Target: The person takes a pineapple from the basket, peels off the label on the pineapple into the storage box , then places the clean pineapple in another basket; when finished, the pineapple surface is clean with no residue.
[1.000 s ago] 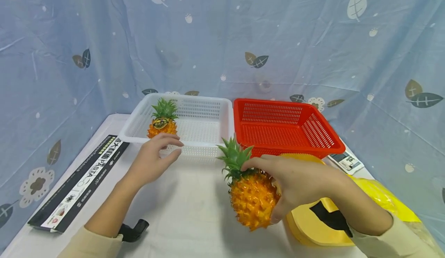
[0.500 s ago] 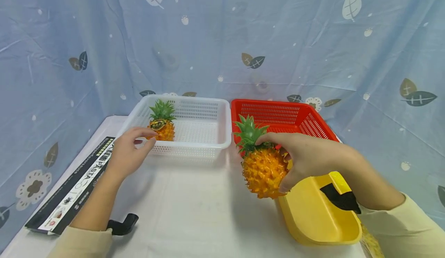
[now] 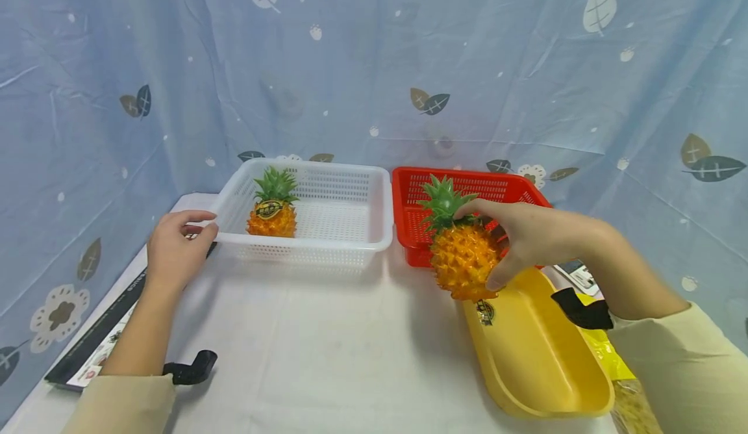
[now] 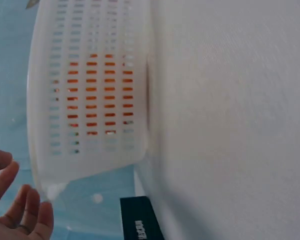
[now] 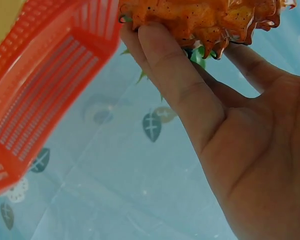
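Note:
My right hand [image 3: 528, 236] grips an orange pineapple [image 3: 465, 260] with a green crown, held up in front of the red basket [image 3: 417, 252]. In the right wrist view the thumb and fingers of the hand [image 5: 250, 120] lie against the fruit's spiky body [image 5: 200, 22]. Another pineapple [image 3: 273, 218], with a black and gold label, lies at the left in the white basket [image 3: 327, 244]. At that basket's front left corner is my left hand [image 3: 178, 249], its fingers loosely bent and holding nothing. The left wrist view shows the hand [image 4: 20, 210] beside the basket's rim [image 4: 34, 115]; contact cannot be told.
A yellow container [image 3: 540, 349] stands at the right front, with a yellow bag [image 3: 608, 355] beside it. A white packet [image 3: 578, 275] lies behind. A long black and white box [image 3: 96, 340] lies at the left under my forearm. A patterned blue curtain [image 3: 350, 63] hangs behind.
My right hand has carried the pineapple up, away from me and to the right, from above the table to the red basket's front. My left hand has moved left along the white basket.

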Tool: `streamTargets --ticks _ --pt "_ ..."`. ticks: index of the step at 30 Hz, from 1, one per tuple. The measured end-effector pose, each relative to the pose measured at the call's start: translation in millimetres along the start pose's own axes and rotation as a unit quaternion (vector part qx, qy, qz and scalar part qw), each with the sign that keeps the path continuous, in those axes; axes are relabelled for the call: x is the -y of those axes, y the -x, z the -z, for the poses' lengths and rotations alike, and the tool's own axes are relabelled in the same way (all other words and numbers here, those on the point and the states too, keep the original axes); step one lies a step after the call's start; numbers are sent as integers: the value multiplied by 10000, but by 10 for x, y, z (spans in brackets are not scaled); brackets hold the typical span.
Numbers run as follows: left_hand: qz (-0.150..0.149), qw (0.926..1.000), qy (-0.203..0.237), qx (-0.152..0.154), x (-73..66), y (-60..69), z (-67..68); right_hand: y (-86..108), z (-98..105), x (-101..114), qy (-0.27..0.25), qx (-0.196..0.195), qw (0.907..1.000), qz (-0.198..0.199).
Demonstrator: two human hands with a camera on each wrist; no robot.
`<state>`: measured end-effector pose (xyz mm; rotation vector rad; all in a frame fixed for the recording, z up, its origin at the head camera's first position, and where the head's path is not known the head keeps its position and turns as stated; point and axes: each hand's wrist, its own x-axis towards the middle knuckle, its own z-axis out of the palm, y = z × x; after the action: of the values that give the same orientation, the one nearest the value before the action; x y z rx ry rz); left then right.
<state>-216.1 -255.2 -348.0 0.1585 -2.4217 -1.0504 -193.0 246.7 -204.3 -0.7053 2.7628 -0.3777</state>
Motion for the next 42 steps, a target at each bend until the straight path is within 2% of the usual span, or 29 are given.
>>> streamTargets --ticks 5,10,16,19,24,33,42 --pt "200 9996 -123 160 84 -39 -22 -56 44 -107 -95 22 9995 -285" --pt "679 9966 86 452 151 -76 -31 -122 90 -205 -206 60 9993 -293" --pt "1427 9826 807 878 212 -140 9 -276 157 -288 -149 68 9994 -301" --pt "1641 9767 941 1015 255 -142 14 -368 181 -322 -103 167 9991 -384" --pt "1720 9734 1020 1117 306 -140 10 -454 241 -390 34 235 9978 -623" --pt "1858 9683 1178 1183 302 -141 -24 -519 284 -612 56 239 9954 -923" --pt "1961 9663 1164 1193 316 -149 -34 -564 322 -784 -300 376 9917 -1195"
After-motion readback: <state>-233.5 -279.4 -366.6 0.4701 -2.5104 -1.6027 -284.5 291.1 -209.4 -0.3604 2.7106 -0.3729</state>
